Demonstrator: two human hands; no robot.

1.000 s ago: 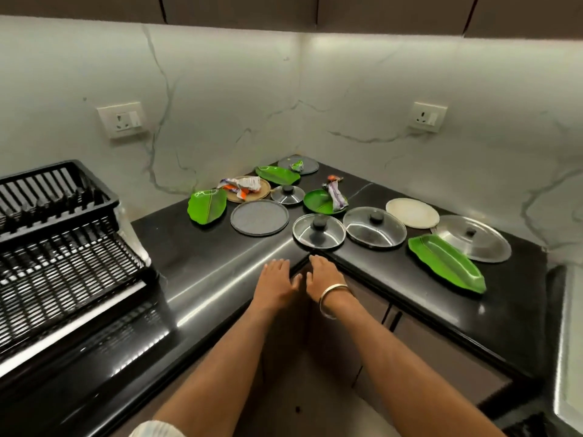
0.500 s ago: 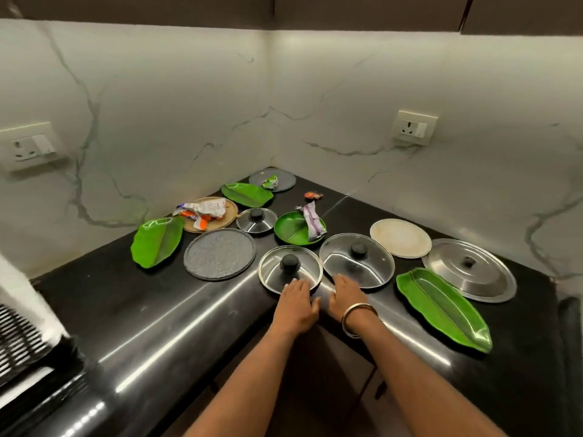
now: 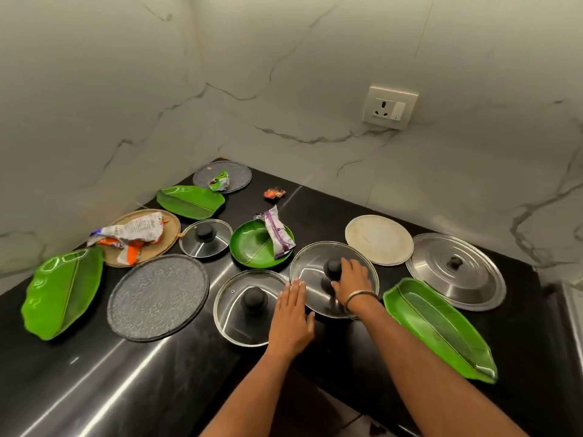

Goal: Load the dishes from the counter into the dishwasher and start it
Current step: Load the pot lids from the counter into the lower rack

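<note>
On the black corner counter (image 3: pixel 94 389) lie several plates and lids. My right hand (image 3: pixel 353 279) grips the black knob of a large glass lid (image 3: pixel 310 272), whose near edge looks slightly raised off the counter. My left hand (image 3: pixel 291 313) lies flat with straight fingers, its fingertips touching that lid's left rim, its palm over the right edge of a second glass lid (image 3: pixel 243 310). Around them lie a small glass lid (image 3: pixel 205 238), a round green plate (image 3: pixel 252 247) with a purple wrapper (image 3: pixel 277 236), a grey round plate (image 3: pixel 157 298), a cream plate (image 3: pixel 378 239) and a steel lid (image 3: pixel 454 269).
A long green leaf tray (image 3: pixel 441 329) lies right of my right wrist, a leaf plate (image 3: pixel 61 291) at far left. A tan plate (image 3: pixel 164 238) holds crumpled wrappers. In the corner are another leaf plate (image 3: pixel 189 201) and a grey plate (image 3: pixel 239 176). A wall socket (image 3: pixel 389 107) is at upper right.
Both hands moved forward from the counter's front edge onto the lids; my right hand took hold of the large lid's knob. The view turned right, and the black dish rack left the frame.
</note>
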